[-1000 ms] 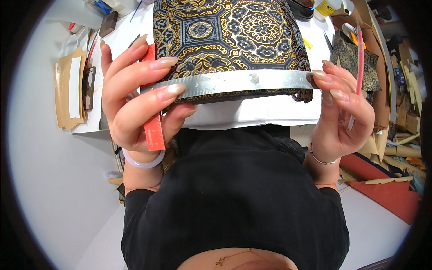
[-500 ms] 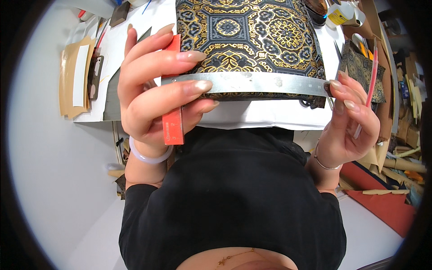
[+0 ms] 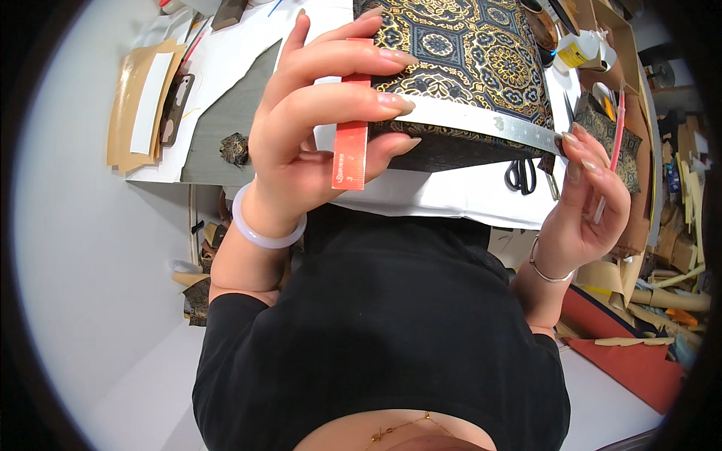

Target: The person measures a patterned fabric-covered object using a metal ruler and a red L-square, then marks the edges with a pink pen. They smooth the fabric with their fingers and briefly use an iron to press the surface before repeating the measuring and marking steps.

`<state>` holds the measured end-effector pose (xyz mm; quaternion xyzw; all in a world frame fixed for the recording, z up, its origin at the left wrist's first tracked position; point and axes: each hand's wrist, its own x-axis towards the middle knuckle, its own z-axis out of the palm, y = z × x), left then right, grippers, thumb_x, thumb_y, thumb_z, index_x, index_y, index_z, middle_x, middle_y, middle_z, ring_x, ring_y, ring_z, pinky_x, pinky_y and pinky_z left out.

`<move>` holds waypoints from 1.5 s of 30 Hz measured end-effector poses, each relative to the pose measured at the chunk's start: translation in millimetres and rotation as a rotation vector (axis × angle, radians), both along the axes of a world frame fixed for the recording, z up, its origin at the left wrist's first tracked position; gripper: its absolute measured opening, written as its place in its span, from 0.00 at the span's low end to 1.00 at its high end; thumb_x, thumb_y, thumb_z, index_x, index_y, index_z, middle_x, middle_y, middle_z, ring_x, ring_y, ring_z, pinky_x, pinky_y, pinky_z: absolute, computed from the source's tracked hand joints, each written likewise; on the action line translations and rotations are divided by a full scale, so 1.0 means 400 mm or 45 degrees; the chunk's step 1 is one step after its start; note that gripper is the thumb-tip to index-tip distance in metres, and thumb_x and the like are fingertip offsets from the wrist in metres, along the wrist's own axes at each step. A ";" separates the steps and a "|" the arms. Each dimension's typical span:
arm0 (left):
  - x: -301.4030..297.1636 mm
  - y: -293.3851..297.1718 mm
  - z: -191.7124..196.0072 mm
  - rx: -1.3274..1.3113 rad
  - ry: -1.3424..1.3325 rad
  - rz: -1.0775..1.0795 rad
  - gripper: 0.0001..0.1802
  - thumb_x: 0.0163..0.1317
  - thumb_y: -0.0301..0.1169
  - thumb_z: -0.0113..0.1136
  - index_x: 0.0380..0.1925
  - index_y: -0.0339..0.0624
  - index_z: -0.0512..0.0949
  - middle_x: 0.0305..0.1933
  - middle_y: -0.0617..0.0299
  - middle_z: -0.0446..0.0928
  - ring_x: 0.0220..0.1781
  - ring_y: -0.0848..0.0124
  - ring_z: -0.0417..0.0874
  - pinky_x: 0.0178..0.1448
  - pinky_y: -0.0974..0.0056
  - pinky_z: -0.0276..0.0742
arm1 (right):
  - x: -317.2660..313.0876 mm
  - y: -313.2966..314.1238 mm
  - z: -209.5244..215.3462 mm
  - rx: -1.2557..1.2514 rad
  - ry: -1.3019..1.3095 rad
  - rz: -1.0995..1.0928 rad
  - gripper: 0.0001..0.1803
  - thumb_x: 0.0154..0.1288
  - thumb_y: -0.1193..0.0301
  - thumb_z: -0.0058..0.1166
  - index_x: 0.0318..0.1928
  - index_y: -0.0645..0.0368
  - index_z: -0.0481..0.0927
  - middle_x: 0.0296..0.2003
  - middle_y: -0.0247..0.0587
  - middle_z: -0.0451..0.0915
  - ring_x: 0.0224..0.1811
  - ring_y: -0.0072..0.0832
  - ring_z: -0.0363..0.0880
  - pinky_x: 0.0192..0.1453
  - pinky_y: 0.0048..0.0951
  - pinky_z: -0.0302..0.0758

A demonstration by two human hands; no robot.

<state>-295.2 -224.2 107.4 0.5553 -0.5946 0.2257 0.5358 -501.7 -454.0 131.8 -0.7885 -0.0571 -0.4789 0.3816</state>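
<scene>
2 hands (image 3: 289,150) (image 3: 590,203) w/ 1 ruler (image 3: 462,116), 1 box (image 3: 489,64)

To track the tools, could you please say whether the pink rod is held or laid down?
Held: the pink rod sticks out of the curled right hand.

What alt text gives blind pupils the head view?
A person's left hand and right hand hold a metal ruler with a red crosspiece along the near edge of a gold-patterned black block; the right also holds a pink stick.
</scene>
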 end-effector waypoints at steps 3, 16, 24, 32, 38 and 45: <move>-0.009 -0.001 0.015 0.041 -0.038 0.021 0.20 0.64 0.35 0.79 0.52 0.48 0.80 0.61 0.48 0.84 0.72 0.36 0.82 0.86 0.35 0.56 | -0.002 0.000 -0.001 0.009 0.019 0.009 0.11 0.78 0.88 0.54 0.54 0.62 0.77 0.48 0.56 0.90 0.58 0.49 0.89 0.73 0.57 0.79; -0.013 0.000 0.030 0.001 0.058 0.026 0.20 0.58 0.33 0.83 0.48 0.53 0.86 0.56 0.55 0.88 0.70 0.42 0.85 0.87 0.36 0.52 | 0.008 -0.004 0.014 -0.043 -0.019 0.062 0.12 0.74 0.90 0.56 0.52 0.63 0.81 0.48 0.53 0.92 0.58 0.45 0.90 0.73 0.50 0.80; -0.003 0.009 0.061 0.097 -0.088 0.096 0.18 0.57 0.35 0.84 0.46 0.55 0.88 0.54 0.60 0.88 0.68 0.44 0.86 0.88 0.36 0.52 | 0.008 -0.003 0.018 0.001 -0.020 0.088 0.16 0.70 0.92 0.56 0.52 0.64 0.84 0.49 0.49 0.92 0.59 0.44 0.89 0.72 0.48 0.80; 0.008 0.014 0.081 0.179 -0.130 0.044 0.17 0.58 0.36 0.82 0.47 0.55 0.88 0.55 0.58 0.89 0.68 0.45 0.86 0.89 0.37 0.50 | 0.001 -0.012 0.026 -0.148 0.045 0.063 0.11 0.77 0.88 0.55 0.53 0.64 0.78 0.48 0.55 0.91 0.62 0.49 0.87 0.73 0.55 0.79; 0.017 0.009 0.078 0.185 -0.126 -0.009 0.21 0.55 0.38 0.85 0.48 0.55 0.87 0.57 0.57 0.90 0.70 0.47 0.85 0.88 0.39 0.51 | 0.006 -0.001 0.024 -0.038 -0.001 0.061 0.15 0.71 0.92 0.57 0.51 0.63 0.83 0.49 0.50 0.92 0.59 0.45 0.89 0.72 0.50 0.80; 0.022 0.010 0.085 0.198 -0.141 0.000 0.23 0.52 0.38 0.86 0.48 0.56 0.89 0.57 0.63 0.91 0.70 0.54 0.85 0.88 0.42 0.52 | -0.027 -0.009 0.010 0.064 -0.031 0.094 0.16 0.80 0.85 0.46 0.64 0.68 0.75 0.55 0.63 0.88 0.66 0.54 0.85 0.77 0.58 0.75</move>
